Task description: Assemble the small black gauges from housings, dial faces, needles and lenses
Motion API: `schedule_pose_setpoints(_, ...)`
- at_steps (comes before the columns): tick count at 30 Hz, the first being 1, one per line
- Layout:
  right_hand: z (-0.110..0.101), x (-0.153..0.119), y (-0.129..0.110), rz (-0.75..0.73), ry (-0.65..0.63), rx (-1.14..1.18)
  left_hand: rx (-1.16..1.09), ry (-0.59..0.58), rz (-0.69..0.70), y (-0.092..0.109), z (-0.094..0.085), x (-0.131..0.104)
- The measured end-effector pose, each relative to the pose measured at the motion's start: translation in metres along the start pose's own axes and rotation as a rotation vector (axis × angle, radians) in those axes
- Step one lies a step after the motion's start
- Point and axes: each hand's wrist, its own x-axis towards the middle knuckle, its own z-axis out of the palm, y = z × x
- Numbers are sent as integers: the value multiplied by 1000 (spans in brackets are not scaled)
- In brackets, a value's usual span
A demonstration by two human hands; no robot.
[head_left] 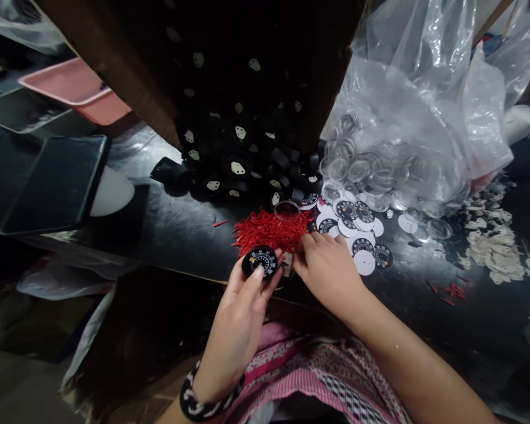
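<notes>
My left hand (242, 297) grips a round black gauge (259, 262) by its rim, thumb on the printed dial face. Close to its right, my right hand (329, 268) is closed, fingers curled down at the edge of a pile of red pointers (267, 229); whatever its fingertips hold is hidden. A small pale metal piece (287, 262) shows between the two hands. Just beyond my right hand lie scattered dial discs (364, 262), some black with white markings, some white side up.
A dark box (269, 76) spills black round housings (282, 159) with pale plates. Clear plastic rings (375, 165) lie by a plastic bag (406, 106). Pale metal plates (494, 241) are heaped at right. A dark flat tablet-like object (55, 182) and a pink basin (83, 94) stand left.
</notes>
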Motion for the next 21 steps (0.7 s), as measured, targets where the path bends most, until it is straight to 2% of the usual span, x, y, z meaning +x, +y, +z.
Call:
schedule_pose_setpoints(4,-6,-1,8,12,-65,89,15,3,-11,1,0,-2)
schedule_pose_setpoints(10,-13,-13,21,22,-79,194,61,14,-12,0,-1,-3)
schedule_pose_setpoints(13,-11,-16,15,-40,-89,106,99,39,-29,-1,-2,-3)
schedule_pose_setpoints(17,-7,-11,4,-106,-40,-53,116,61,-49,-1,-5,-7)
schedule_pose_setpoints(21,-7,-3,3,-183,-18,-56,67,29,-100,2,-7,-10)
